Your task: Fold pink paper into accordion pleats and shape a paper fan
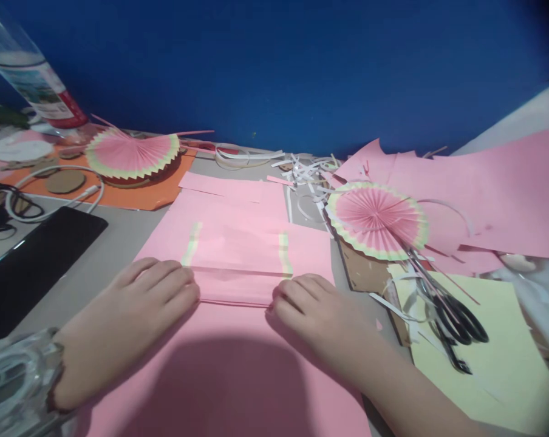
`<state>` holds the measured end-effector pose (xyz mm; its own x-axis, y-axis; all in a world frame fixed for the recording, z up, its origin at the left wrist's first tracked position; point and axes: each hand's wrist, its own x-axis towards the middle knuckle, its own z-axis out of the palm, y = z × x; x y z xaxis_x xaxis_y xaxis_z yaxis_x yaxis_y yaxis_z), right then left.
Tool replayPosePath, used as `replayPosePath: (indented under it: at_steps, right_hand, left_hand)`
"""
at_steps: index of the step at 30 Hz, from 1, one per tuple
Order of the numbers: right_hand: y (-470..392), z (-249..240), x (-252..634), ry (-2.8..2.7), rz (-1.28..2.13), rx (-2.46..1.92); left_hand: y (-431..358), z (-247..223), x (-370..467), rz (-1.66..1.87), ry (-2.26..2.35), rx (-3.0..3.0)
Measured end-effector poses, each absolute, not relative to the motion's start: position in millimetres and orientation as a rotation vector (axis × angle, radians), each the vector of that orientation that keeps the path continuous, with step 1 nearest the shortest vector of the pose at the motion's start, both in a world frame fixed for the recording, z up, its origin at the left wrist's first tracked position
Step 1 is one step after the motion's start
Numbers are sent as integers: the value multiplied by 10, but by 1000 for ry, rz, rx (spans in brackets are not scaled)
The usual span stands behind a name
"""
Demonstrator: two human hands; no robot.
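Note:
A pink paper strip with yellow-green bands near both ends lies over larger pink sheets. Its near edge is folded into a narrow pleat. My left hand presses on the left end of that fold, fingers curled together, a watch on the wrist. At the right end, my right hand holds the fold with its fingers bent and close together. Both thumbs are mostly hidden. Beyond the hands lies a separate pink strip.
Pleated pink fans lie back left and, as a round one, at right. Scissors rest over yellow paper. A phone, cable and bottle are at left. Paper shreds lie behind, before a blue wall.

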<state>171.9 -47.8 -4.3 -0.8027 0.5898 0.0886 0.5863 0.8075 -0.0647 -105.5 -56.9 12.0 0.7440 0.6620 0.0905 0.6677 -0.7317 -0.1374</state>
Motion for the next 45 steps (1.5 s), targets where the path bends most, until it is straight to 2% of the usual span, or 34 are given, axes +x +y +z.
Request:
replayPosePath:
  at_steps: [4,12,24,31,45]
  right_hand:
    - [-458,-35,1663,-2837,157,-971]
    - [-468,-24,1655,-2767,385,-1024]
    - [-437,27,1575,-2531,477,-1351]
    - [-423,-22,1615,-2506,484,-1346]
    - [-418,-24,1648,-2472,490,-1366]
  left_hand:
    - [-576,-5,-770,-331,-1041,-2834]
    - [-527,-125,-707,-432,-1100,-2979]
    - [-387,-42,-764,-325,-1405,-3155]
    - [-371,-62,-862,-214,-1436,-3081]
    - [-394,-20,-866,-327,-1493,-3060]
